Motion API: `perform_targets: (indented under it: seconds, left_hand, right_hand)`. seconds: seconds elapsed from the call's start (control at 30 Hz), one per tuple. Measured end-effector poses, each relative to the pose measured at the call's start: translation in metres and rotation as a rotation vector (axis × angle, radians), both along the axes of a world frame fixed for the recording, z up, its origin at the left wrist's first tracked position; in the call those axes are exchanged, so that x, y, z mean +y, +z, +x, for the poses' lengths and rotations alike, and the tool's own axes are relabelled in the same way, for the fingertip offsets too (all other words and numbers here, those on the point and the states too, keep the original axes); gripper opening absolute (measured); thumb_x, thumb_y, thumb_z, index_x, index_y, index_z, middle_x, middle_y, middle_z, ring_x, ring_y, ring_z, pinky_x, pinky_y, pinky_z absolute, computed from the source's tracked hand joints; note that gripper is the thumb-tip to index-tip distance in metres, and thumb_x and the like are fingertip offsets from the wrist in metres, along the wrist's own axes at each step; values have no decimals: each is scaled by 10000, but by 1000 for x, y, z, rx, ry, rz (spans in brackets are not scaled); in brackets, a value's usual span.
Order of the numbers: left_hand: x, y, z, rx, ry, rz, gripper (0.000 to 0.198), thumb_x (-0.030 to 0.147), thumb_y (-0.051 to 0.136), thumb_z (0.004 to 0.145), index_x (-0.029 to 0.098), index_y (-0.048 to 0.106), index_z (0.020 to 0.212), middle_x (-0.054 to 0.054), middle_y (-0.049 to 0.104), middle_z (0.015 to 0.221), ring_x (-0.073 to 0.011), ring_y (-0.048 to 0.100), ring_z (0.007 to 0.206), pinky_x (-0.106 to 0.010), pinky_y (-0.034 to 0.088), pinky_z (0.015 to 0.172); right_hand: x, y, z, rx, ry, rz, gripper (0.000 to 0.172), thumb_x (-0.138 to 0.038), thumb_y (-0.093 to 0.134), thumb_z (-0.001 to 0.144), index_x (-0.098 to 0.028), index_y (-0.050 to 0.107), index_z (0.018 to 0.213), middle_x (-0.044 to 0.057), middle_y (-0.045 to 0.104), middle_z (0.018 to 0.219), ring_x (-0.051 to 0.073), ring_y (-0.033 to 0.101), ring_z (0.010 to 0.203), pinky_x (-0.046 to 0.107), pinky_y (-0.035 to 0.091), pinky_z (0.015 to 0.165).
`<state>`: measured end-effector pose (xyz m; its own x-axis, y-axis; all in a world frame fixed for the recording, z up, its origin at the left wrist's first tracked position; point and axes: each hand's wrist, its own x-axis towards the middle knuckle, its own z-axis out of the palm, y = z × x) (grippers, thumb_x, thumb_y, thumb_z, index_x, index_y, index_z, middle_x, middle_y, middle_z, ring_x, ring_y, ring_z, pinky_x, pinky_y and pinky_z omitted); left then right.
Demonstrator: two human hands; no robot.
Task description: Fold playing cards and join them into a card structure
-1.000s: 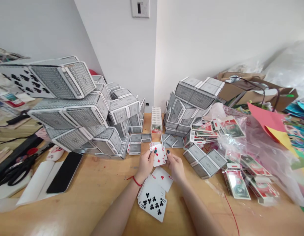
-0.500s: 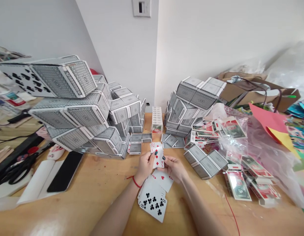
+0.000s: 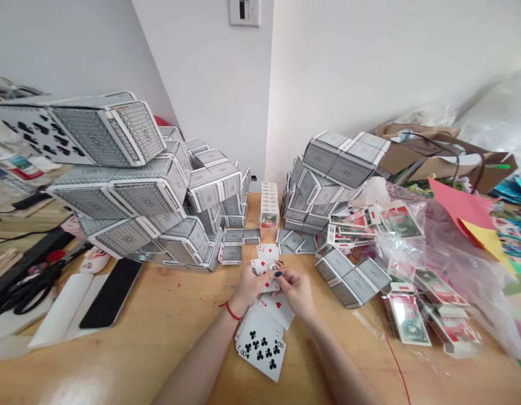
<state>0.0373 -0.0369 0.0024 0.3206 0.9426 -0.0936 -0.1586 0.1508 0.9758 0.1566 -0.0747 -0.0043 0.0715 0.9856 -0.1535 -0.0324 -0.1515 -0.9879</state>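
Observation:
A three of diamonds card is between my two hands, its lower part partly covered by my fingers. My left hand pinches it from the left with the thumb across its face. My right hand is closed at the card's right edge, thumb and forefinger pressed together. Just beyond lie an ace and a two of diamonds, overlapping. Below my hands, an ace of hearts rests on a spread pile of playing cards with a clubs card face up on top.
Stacked blocks folded from grey-backed cards rise at left and right. A row of card boxes stands between them. A loose card block and boxed decks lie right. A black phone and scissors are left.
My left thumb has shifted lower and to the right across the three of diamonds. My right fingers have closed in against its right side, and the card has moved slightly left.

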Motion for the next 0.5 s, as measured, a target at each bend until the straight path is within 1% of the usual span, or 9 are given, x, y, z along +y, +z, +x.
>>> perform_targets:
  seconds: [0.1, 0.2, 0.27, 0.37, 0.43, 0.5]
  left_hand:
    - [0, -4, 4, -77, 36, -113, 251, 282, 665, 613, 90, 660, 775, -74, 663, 726, -170, 601, 685, -291, 480, 650]
    - [0, -7, 5, -140, 103, -145, 231, 275, 674, 602, 96, 660, 747, -65, 669, 702, -173, 610, 681, -302, 486, 666]
    - [0, -7, 5, -154, 143, -140, 224, 272, 678, 594, 100, 652, 734, -59, 670, 702, -169, 608, 663, -297, 486, 649]
    - [0, -6, 7, -115, 171, -123, 228, 283, 669, 606, 96, 633, 732, -61, 664, 700, -160, 594, 618, -282, 481, 593]
    - [-1, -6, 8, -64, 154, -109, 245, 301, 648, 628, 91, 626, 752, -72, 658, 704, -165, 593, 627, -276, 476, 584]
    - [-1, -7, 8, -45, 115, -104, 273, 317, 616, 656, 93, 619, 812, -82, 655, 744, -172, 597, 671, -274, 474, 602]
  right_hand:
    - [-2, 0, -3, -185, -23, 94, 261, -393, 507, 749, -166, 602, 664, 22, 617, 590, 165, 580, 496, 275, 473, 489]
    - [-4, 0, -7, -274, -11, 166, 205, -320, 472, 766, -173, 607, 718, 37, 635, 665, 175, 599, 579, 274, 474, 550]
    - [-5, -1, -10, -277, -2, 178, 184, -296, 466, 762, -178, 607, 753, 43, 642, 703, 176, 600, 595, 277, 477, 564]
    - [-5, -4, -12, -254, -41, 148, 171, -290, 468, 749, -178, 598, 748, 41, 631, 667, 170, 584, 536, 282, 477, 537]
    - [-4, -7, -11, -196, -71, 104, 174, -306, 478, 740, -176, 593, 741, 44, 627, 665, 168, 576, 512, 284, 478, 512]
    - [-2, -9, -9, -114, -93, 60, 197, -345, 498, 730, -173, 592, 749, 55, 633, 691, 167, 570, 509, 283, 478, 489]
